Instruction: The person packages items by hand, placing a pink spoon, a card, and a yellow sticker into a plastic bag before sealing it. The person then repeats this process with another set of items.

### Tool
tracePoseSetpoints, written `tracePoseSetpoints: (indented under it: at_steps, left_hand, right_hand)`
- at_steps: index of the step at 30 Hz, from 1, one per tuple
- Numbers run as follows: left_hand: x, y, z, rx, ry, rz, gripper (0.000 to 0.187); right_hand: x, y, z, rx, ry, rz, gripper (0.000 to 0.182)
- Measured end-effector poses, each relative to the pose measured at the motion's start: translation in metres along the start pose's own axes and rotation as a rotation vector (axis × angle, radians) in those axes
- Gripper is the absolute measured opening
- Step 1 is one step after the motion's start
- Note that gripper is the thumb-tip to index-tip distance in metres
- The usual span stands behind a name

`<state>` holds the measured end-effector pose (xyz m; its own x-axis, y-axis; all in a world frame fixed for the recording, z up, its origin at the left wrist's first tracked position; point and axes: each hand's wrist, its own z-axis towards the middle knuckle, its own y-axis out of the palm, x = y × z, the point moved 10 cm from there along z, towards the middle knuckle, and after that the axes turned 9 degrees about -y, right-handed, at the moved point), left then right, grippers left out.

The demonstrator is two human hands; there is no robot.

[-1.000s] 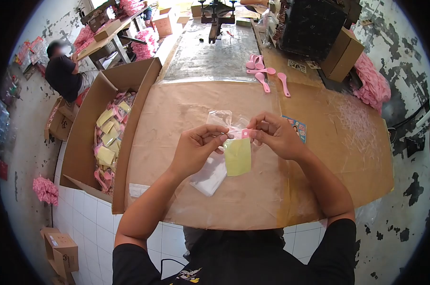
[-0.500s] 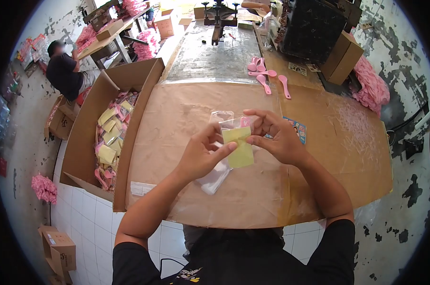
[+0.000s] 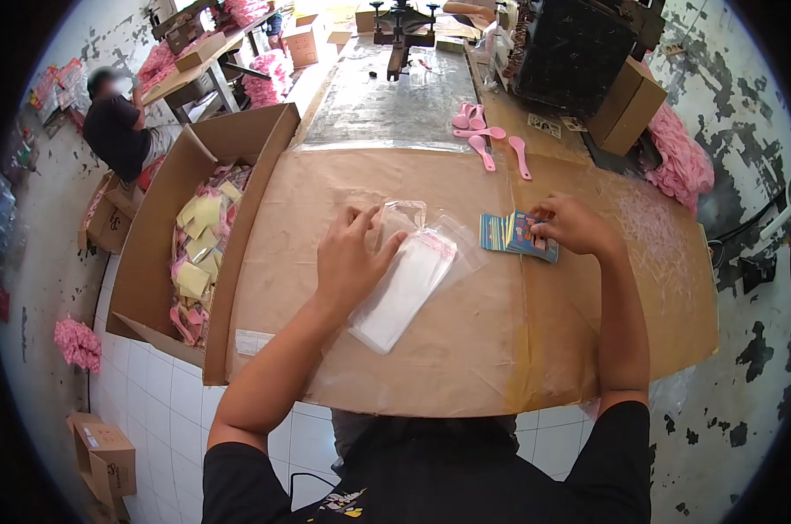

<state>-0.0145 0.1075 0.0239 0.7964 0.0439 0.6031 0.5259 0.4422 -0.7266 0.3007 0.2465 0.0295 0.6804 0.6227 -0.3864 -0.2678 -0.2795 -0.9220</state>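
Left grip open, fingers spread by the upper left side of the clear bags on the worktop; contact unclear. Right grip has fingertips on the card stack, right of the bags; can't tell if pinched closed. Pink spoons lie beyond.

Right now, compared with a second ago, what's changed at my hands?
Your right hand moved right, onto the cards. Your left hand drew left, fingers spread, near the clear bags. Neither holds the yellow sheet anymore. The pink spoons and big box stayed put.
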Motion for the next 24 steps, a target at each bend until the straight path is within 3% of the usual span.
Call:
tracePoseSetpoints:
  at_steps: [3,6,9,12,13,18,22,24]
  left_hand:
    - [-0.005,0.005,0.003,0.081,0.092,0.182,0.041]
    - [-0.02,0.017,0.006,-0.096,-0.072,-0.016,0.03]
    - [-0.019,0.022,0.008,-0.218,-0.097,-0.295,0.022]
    - [-0.031,0.044,0.007,-0.447,-0.237,-1.011,0.025]
    - [-0.02,0.038,0.006,-0.47,-0.234,-1.008,0.029]
    - [0.011,0.03,-0.012,-0.656,-0.292,-1.084,0.04]
    - [0.02,0.034,-0.024,-0.679,-0.274,-0.963,0.033]
    - [0.02,0.035,-0.025,-0.669,-0.288,-0.964,0.03]
  right_hand:
    - [0.005,0.004,0.004,-0.019,0.031,0.099,0.028]
    - [0.003,-0.002,0.004,0.014,0.058,0.218,0.025]
    - [0.003,-0.007,0.004,0.064,0.011,0.219,0.025]
    - [-0.012,-0.026,0.003,0.282,-0.14,0.186,0.021]
    - [-0.025,-0.034,0.0,0.379,-0.199,0.177,0.019]
    - [-0.086,-0.03,-0.004,0.325,-0.19,0.413,0.027]
    - [-0.123,-0.004,-0.002,0.215,-0.275,0.418,0.034]
    - [-0.135,-0.006,-0.002,0.272,-0.275,0.557,0.031]
